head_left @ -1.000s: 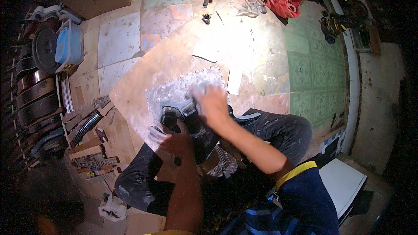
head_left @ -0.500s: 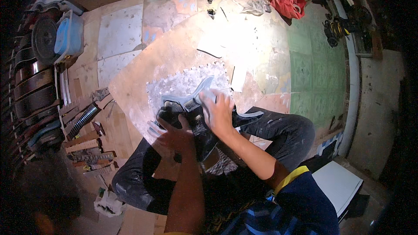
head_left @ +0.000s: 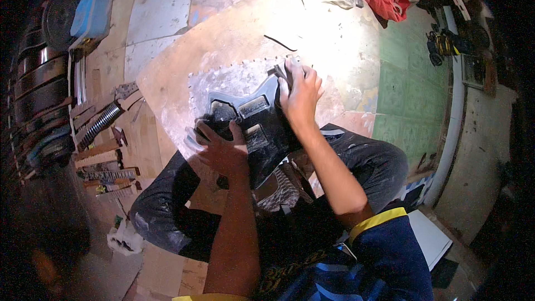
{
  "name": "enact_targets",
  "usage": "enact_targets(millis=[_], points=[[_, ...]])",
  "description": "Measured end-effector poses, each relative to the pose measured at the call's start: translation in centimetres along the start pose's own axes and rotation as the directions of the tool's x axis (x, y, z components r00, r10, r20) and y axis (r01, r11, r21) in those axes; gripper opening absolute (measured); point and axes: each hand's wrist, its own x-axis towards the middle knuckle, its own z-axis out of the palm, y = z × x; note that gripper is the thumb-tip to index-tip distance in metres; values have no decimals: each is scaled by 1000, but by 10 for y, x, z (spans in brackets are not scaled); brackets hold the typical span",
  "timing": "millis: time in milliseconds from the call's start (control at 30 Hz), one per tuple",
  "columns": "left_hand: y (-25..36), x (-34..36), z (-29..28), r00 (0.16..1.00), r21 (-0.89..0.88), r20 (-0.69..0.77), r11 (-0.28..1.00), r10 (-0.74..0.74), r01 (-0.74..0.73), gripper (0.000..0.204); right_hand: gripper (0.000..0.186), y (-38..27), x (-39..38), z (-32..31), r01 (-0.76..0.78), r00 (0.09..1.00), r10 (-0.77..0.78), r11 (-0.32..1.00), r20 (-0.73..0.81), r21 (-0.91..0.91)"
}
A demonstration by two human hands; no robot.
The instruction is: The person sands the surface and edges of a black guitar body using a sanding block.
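A dark guitar body (head_left: pixel 259 161) with pale grey edges and rectangular recesses lies across my lap on a dusty mat (head_left: pixel 209 72) with jigsaw edges. My right hand (head_left: pixel 300 92) is closed around a small dark block (head_left: pixel 276 71) at the body's upper right horn. My left hand (head_left: pixel 220 147), in shadow, grips the body's left side, fingers curved over it near a recess.
On the left are a rack of curved wooden parts (head_left: pixel 44 117), a clear bin with blue lid (head_left: pixel 83 11), a coiled spring (head_left: pixel 100 125) and hand tools (head_left: pixel 108 181). A red bag (head_left: pixel 387 3) and yellow-black tool (head_left: pixel 440 44) lie top right; a white panel (head_left: pixel 432 237) is lower right.
My right hand has moved up and right along the body's edge with the block. My left hand and the body appear higher in the view, which has shifted overall.
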Motion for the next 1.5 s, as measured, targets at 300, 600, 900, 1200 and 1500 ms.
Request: enact_targets(millis=[300,600,900,1200,1500], points=[[5,5,-1,998,-48,-67,999,-21,17,84,40,5,-1,5,1,997,-1,1000,73,4],[-5,-1,8,999,87,-27,996,-21,23,92,42,8,6,7,-5,999,4,1000,32,21],[-7,-1,5,1000,59,-26,998,6,-4,92,45,-2,-2,2,118,984,-111,992,140,-43],[-6,1,-1,999,49,-43,999,23,-21,93,56,-5,-13,-2,143,969,-133,989,210,-32],[-6,0,1,997,47,-61,998,38,-35,88,54,-10,-8,0,154,969,-148,988,200,-15]])
